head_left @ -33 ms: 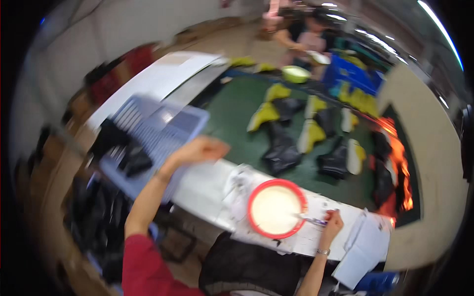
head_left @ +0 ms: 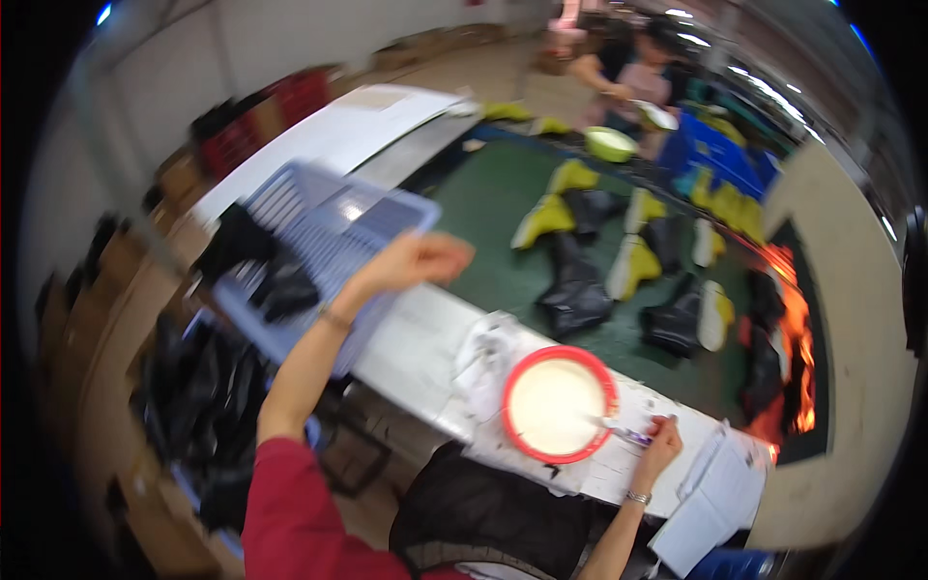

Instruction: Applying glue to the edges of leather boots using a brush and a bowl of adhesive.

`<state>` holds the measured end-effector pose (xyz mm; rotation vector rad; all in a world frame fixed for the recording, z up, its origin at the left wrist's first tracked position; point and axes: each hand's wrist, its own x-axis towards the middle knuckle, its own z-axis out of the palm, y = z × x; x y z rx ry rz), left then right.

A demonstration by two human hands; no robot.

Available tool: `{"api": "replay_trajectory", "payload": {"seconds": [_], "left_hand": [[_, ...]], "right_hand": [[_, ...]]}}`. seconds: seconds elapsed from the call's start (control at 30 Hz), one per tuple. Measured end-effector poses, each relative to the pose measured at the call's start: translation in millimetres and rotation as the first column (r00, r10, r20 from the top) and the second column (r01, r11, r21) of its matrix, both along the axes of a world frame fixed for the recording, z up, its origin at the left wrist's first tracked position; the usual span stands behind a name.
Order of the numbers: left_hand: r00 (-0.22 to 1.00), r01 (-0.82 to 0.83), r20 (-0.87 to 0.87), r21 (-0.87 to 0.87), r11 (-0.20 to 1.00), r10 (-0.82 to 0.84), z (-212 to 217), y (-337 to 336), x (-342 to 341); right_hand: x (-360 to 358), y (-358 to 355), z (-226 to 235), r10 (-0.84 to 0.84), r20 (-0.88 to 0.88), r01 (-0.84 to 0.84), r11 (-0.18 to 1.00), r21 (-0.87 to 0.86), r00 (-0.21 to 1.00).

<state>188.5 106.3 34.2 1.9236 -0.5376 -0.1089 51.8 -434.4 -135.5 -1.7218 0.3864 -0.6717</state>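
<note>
My right hand (head_left: 662, 442) closes on the handle of a brush (head_left: 633, 437) beside the red-rimmed bowl (head_left: 513, 437). The brush's far end reaches over the rim toward the creamy white liquid (head_left: 556, 401). My left hand (head_left: 430, 259) hovers past the near right corner of the blue plastic basket (head_left: 362, 242), its fingers partly bent and smeared by motion. Nothing can be made out in it. Black shoe uppers (head_left: 577, 295) and yellow-and-white sole-like pieces (head_left: 713, 316) lie in groups on the green belt (head_left: 483, 193) beyond the bowl.
Black pieces (head_left: 285, 285) lie in the basket. An orange-glowing heater (head_left: 788, 333) stands at the belt's right end. White papers (head_left: 720, 488) rest on the ledge near my right arm. Across the belt, a person (head_left: 643, 77) works near a green bowl (head_left: 611, 144) and blue crate (head_left: 720, 150).
The whole view has shifted, so most things sit farther right. My left hand has moved slightly away from me, past the basket corner. My right hand still holds the brush at the bowl.
</note>
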Motion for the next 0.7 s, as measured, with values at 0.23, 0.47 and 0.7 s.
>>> {"api": "replay_trajectory", "payload": {"seconds": [0.23, 0.47, 0.7], "left_hand": [[0.51, -0.785, 0.581, 0.615, 0.068, 0.635, 41.5, 199.8, -44.1], [0.512, -0.305, 0.061, 0.945, 0.115, 0.857, -63.3, 283.5, -119.9], [0.343, -0.649, -0.229, 0.644, 0.406, 0.911, -61.5, 283.5, -105.0]], "right_hand": [[13.3, 17.6, -2.3, 0.131, 0.011, -0.131, 0.991, -0.016, 0.991], [13.9, 10.0, -9.4, 0.146, 0.01, -0.146, 0.989, 0.013, 0.989], [15.6, 11.2, -4.1, 0.12, -0.005, -0.12, 0.993, 0.012, 0.993]]}}
